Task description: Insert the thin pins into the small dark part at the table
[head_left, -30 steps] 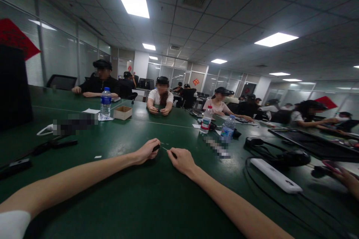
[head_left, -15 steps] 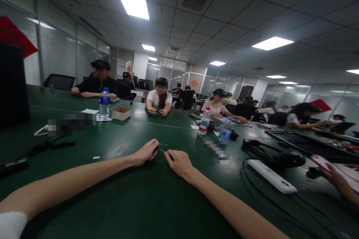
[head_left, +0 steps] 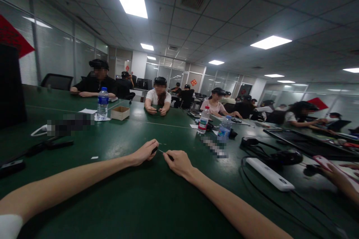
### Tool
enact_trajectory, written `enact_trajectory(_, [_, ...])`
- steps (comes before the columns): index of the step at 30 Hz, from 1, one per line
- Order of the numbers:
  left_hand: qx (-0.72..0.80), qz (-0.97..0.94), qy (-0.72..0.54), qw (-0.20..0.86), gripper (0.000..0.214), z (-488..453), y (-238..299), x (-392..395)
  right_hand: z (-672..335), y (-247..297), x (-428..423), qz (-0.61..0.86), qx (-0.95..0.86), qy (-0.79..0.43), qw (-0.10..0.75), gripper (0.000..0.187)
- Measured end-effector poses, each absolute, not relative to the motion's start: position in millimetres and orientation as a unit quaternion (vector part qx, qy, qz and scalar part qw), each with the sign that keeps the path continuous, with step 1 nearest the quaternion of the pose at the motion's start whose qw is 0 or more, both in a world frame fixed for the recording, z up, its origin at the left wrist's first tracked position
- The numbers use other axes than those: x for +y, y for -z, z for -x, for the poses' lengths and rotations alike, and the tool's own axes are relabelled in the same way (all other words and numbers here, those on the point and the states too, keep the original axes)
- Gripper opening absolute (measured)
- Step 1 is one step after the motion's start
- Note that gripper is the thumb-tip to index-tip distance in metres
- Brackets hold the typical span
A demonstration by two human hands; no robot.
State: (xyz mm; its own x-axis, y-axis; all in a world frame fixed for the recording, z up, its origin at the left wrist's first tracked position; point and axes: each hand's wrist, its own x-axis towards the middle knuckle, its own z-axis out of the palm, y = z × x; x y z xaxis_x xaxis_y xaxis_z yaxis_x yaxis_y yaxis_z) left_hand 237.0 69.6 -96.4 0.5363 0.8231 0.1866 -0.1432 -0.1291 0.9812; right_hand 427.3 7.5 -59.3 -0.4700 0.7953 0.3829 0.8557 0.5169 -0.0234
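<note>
Over the green table (head_left: 117, 198), my left hand (head_left: 144, 152) is closed around a small black object (head_left: 154, 150), mostly hidden by the fingers. My right hand (head_left: 179, 162) is closed too, gripping a thin tool whose dark handle (head_left: 170, 157) shows between the fingers. A narrow pale shaft (head_left: 160, 151) spans the small gap between the hands and points at the black object. Whether its tip touches that object I cannot tell. The tool resembles a small screwdriver, but its exact kind is unclear.
An open box (head_left: 120, 112) and a blue-capped bottle (head_left: 103, 103) stand ahead on the left. Two bottles, one red-capped (head_left: 203, 120), are ahead right. A white power bank (head_left: 269, 174) with cables lies right, near a black headset (head_left: 283, 155) and another person's hand holding a phone (head_left: 322, 161).
The whole view has shifted very slightly. Both my hands keep nearly the same pose, with the thin shaft still between them.
</note>
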Motion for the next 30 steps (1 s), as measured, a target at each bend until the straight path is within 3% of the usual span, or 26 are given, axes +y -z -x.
enact_trajectory(30, [0.299,-0.639,-0.398,0.586,0.026,-236.6,88.7,63.0,-431.0,60.8,11.3,0.432,-0.874,0.111,0.196,0.042])
